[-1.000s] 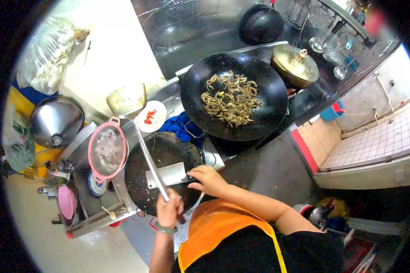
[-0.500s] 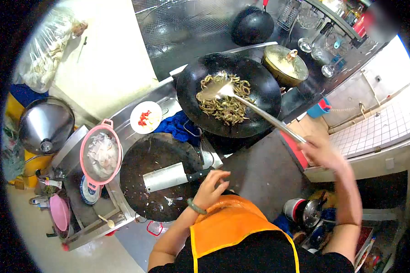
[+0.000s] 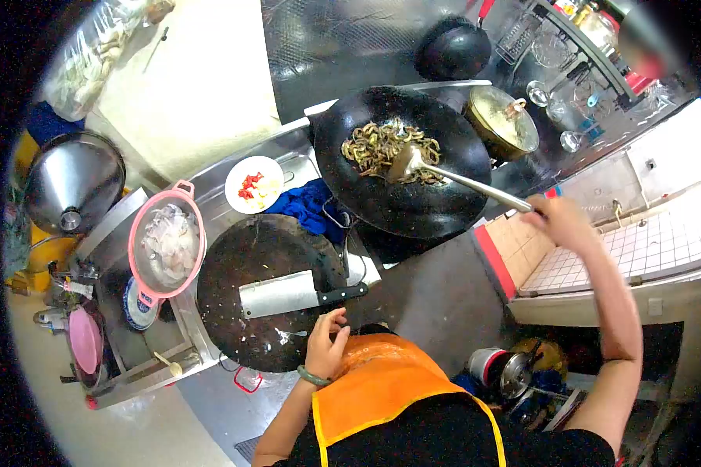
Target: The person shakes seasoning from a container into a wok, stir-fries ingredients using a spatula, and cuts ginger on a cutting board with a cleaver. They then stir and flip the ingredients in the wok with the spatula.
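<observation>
In my right hand (image 3: 559, 223) is the end of a long-handled metal wok spatula (image 3: 475, 184), fingers wrapped round the handle. Its blade rests among dark, strip-like food pieces (image 3: 375, 149) inside a large black wok (image 3: 452, 206). My left hand (image 3: 326, 342), a green bangle at its wrist, hangs in front of the orange apron (image 3: 382, 370). It holds nothing, and its loosely bent fingers are apart. Just beyond it a cleaver (image 3: 280, 294) lies flat on a round dark chopping board (image 3: 241, 342), its black handle pointing right.
Left of the board sits a pink strainer basket (image 3: 135, 253) of pale food. A white plate (image 3: 237, 201) with red and pale pieces is beside a blue cloth (image 3: 308, 206). A lidded pot (image 3: 500, 117) stands right of the wok; utensils hang on the back wall.
The spatula blade has moved lower and right within the wok, pushing the food toward the upper left. My left hand has shifted left and down. The view has turned slightly.
</observation>
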`<move>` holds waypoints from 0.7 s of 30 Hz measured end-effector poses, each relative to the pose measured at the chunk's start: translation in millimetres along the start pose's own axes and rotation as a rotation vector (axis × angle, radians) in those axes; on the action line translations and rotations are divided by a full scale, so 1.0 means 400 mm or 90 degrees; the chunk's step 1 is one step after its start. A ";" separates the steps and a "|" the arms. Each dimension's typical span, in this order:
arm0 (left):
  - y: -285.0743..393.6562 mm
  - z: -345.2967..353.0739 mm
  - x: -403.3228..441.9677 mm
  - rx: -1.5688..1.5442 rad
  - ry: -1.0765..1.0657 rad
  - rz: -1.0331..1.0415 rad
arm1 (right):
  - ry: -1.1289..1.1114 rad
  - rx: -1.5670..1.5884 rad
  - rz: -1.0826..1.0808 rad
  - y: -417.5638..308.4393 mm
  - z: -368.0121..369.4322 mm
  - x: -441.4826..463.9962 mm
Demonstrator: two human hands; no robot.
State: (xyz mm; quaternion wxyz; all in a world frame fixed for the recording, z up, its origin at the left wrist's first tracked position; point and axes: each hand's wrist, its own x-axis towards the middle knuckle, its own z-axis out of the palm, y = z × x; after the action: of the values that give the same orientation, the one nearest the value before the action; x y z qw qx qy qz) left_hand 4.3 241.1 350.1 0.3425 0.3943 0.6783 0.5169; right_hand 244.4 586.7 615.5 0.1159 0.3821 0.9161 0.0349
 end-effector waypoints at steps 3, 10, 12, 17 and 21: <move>-0.015 -0.011 -0.005 0.034 0.006 -0.019 | 0.047 -0.251 -0.103 -0.061 -0.143 0.003; 0.014 -0.037 0.035 0.116 0.052 0.093 | 0.098 -0.350 -0.126 -0.192 -0.025 0.228; 0.021 -0.105 0.079 0.190 0.112 0.096 | 0.052 -0.200 -0.052 -0.121 -0.046 0.238; -0.003 -0.339 0.341 0.279 0.214 0.102 | 0.015 -0.008 0.084 -0.051 -0.102 0.070; -0.105 -0.423 0.649 0.494 0.141 0.220 | 0.052 0.087 0.093 -0.030 -0.025 -0.008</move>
State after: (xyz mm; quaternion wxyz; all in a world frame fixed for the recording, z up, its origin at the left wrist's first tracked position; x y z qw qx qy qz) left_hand -268.8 392.6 333.5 0.0028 0.5440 0.7786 0.3127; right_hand 235.8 576.2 624.1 0.0493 0.4532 0.8900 -0.0040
